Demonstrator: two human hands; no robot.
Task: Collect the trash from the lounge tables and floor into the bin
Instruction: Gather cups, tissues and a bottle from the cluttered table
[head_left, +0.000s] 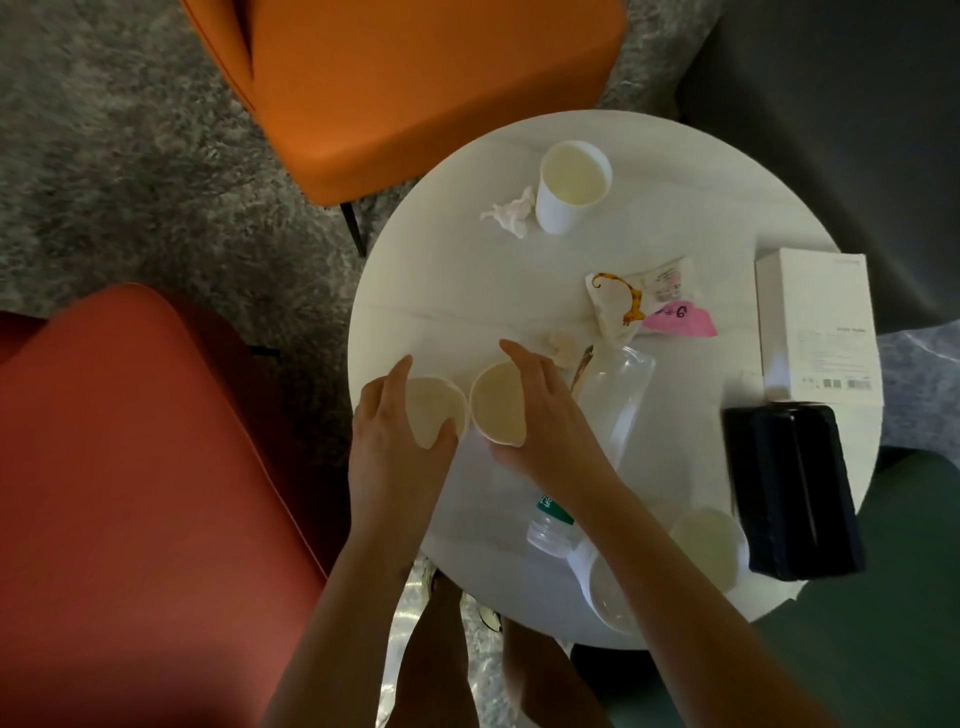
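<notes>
Paper cups, two, stand side by side and touching at the near-left edge of the round white table (426, 291); left hand (395, 436) curls round the left cup (434, 408), right hand (553, 421) curls round the right cup (496, 402); both cups look empty. Step judged: gathering; best done by nesting one cup inside the other, rims level, which frees a hand for the crumpled tissue (511, 210), far cup (571, 184), snack wrapper (626, 301) and plastic bottle (550, 517); grip lightly, since thin walls probably buckle. Bin not in view. Writing: pink note (680, 319) bears a handwritten mark, unclear; bottle's green label shows white characters, unreadable; white box (815, 322) carries small print and barcodes, too small to read; wrapper shows an orange cartoon animal, no legible brand.
</notes>
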